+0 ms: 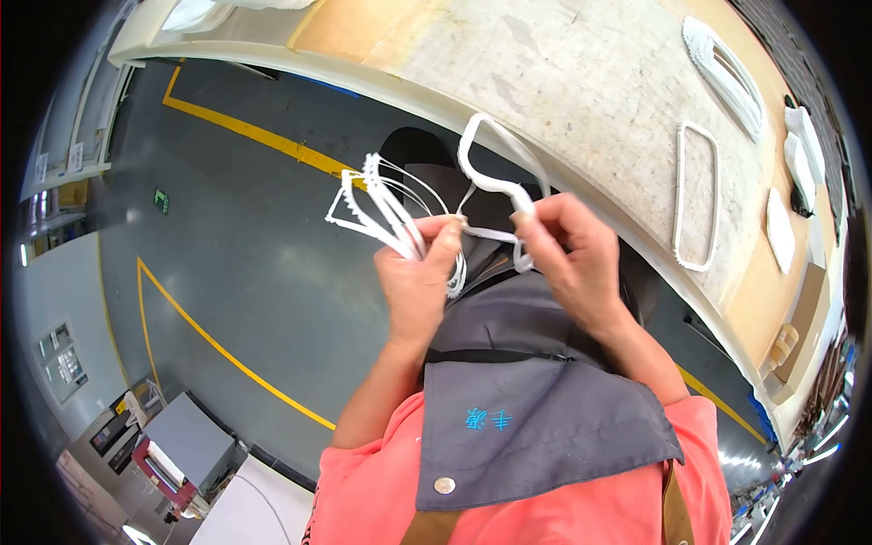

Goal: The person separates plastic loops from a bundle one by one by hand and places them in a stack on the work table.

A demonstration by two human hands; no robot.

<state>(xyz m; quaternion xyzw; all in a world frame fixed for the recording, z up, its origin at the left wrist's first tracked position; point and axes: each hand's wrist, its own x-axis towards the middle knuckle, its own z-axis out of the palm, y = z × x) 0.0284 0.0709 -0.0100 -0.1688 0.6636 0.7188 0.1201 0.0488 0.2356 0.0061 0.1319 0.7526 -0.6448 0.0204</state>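
In the middle of the view, my left hand [420, 277] is closed on a bundle of thin white strips with toothed edges [386, 202], which fan out up and to the left. My right hand [577, 259] pinches a white looped strip [493, 184] that curves up above both hands. A thin white piece runs between the fingertips of the two hands. Both hands are held over the lap, just off the table's near edge.
On the worktable [545, 73] lie a white rounded frame [697, 197], a stack of white loops [724, 77], a white flat piece [779, 230] and a cardboard box [801, 336]. A grey cabinet [191, 440] stands at the lower left.
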